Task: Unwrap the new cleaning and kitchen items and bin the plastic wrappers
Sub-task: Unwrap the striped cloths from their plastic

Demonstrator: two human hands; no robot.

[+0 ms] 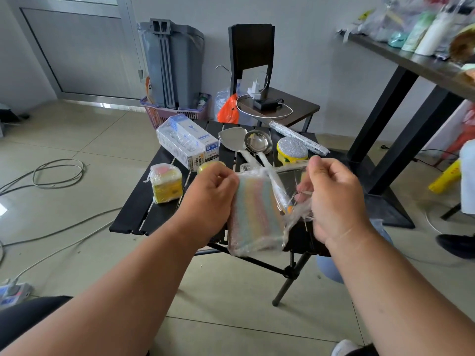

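I hold a pack of pastel striped sponge cloths (253,214) in clear plastic wrap above the near edge of the black slatted table (136,206). My left hand (209,199) grips the pack's upper left edge. My right hand (334,199) pinches the torn, stretched wrapper (299,211) at its right side. On the table lie a wrapped yellow sponge block (165,183), a wrapped white box pack (186,141), a wrapped steel spatula (232,140) and ladle (258,143), a yellow-and-silver scourer (292,150) and a long wrapped packet (299,137).
A grey bin (174,62) stands in a purple basket (195,113) behind the table. Beside it a dark chair (280,104) carries a charger and cable. A tall black table (416,65) with bottles rises at right. Cables (55,173) lie on the tiled floor at left.
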